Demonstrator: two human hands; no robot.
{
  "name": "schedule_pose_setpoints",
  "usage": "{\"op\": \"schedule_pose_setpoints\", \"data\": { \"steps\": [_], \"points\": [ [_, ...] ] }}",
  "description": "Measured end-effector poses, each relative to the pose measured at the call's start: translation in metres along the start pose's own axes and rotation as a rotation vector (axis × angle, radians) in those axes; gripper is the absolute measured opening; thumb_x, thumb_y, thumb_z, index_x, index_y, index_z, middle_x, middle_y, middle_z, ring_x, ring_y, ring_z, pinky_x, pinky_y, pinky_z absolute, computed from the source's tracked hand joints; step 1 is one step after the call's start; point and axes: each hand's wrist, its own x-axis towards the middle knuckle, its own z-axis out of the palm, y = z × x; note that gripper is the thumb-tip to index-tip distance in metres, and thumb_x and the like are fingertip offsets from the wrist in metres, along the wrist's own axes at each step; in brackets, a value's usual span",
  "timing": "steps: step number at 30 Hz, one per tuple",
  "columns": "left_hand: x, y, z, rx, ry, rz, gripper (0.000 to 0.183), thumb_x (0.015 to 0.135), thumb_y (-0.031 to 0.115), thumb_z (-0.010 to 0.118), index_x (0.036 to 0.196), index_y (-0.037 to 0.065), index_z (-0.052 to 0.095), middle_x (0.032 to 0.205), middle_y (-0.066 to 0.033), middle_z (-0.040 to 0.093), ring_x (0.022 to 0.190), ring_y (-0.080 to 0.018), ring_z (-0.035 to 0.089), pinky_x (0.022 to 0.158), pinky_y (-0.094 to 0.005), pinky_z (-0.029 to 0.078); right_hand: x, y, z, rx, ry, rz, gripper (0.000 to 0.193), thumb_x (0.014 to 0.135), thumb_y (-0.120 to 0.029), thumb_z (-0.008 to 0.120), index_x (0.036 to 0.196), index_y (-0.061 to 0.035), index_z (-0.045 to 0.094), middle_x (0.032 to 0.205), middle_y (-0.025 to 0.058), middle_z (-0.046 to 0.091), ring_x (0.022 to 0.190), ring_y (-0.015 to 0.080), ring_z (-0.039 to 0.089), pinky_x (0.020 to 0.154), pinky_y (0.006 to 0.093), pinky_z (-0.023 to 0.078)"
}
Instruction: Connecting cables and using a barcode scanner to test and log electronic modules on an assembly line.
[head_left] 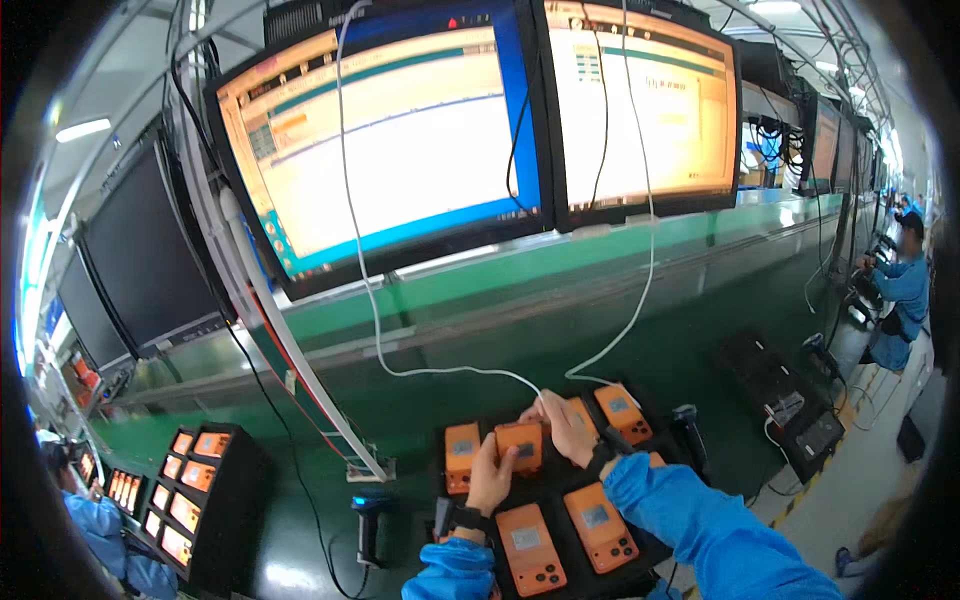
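In front of me is a black foam tray (482,510) with several orange phones, backs up, each with a pale label and dark round camera lenses. My left hand (490,478) grips the side of one orange phone (519,446), tilted up among the others. At that phone's far end, my right hand (566,428) is closed on a white cable (450,371); its fingers hide the plug, so I cannot tell whether it is inserted. A second white cable (640,310) runs down to another orange phone (622,413) at the tray's far right. Nearest me lies an orange phone (530,550).
A handheld scanner (368,530) stands left of the tray, another scanner (690,440) to its right. Further left is a black tray (225,500) of orange phones. Two lit monitors (400,150) hang above. A black case (770,400) lies right. People in blue work on both sides.
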Motion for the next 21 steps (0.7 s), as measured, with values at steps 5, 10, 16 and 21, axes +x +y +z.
{"op": "schedule_pose_setpoints", "data": {
  "steps": [5,10,16,21],
  "points": [
    [0.0,-0.002,0.004,0.016,0.035,-0.004,0.029,0.095,0.016,0.058,0.115,-0.004,0.051,0.092,-0.02,0.063,0.085,-0.0326,0.063,0.074,-0.0371,0.049,0.016,-0.029,-0.01,-0.36,-0.216,0.046,0.03,0.103,-0.028,0.043,0.095,-0.0041,0.059,0.095,0.0047,0.062,0.087,0.01,0.056,0.077,0.0267,0.046],
    [-0.004,0.001,0.006,0.0,0.053,-0.012,0.029,0.095,0.014,0.056,0.117,-0.003,0.05,0.096,-0.0217,0.064,0.09,-0.0371,0.064,0.074,-0.0391,0.049,0.027,-0.045,0.004,-0.368,-0.277,0.063,0.021,0.094,-0.016,0.062,0.106,-0.0001,0.066,0.102,0.0076,0.068,0.092,0.0112,0.063,0.08,0.0257,0.051],
    [-0.002,0.018,0.003,0.046,0.045,-0.019,0.028,0.094,0.013,0.057,0.116,-0.003,0.05,0.094,-0.0255,0.062,0.091,-0.0429,0.062,0.074,-0.041,0.049,0.029,-0.049,0.004,-0.427,-0.315,0.076,0.018,0.091,-0.016,0.067,0.099,0.0009,0.066,0.088,0.0049,0.07,0.084,0.0105,0.066,0.077,0.0255,0.052],
    [-0.004,0.012,0.004,0.03,0.04,-0.032,0.026,0.094,0.013,0.057,0.114,-0.003,0.051,0.093,-0.0254,0.062,0.09,-0.0434,0.062,0.073,-0.0412,0.049,0.033,-0.058,-0.001,-0.496,-0.433,0.083,0.02,0.09,-0.016,0.068,0.098,0.0011,0.065,0.088,0.0061,0.07,0.086,0.01,0.065,0.078,0.026,0.052]
  ]
}}
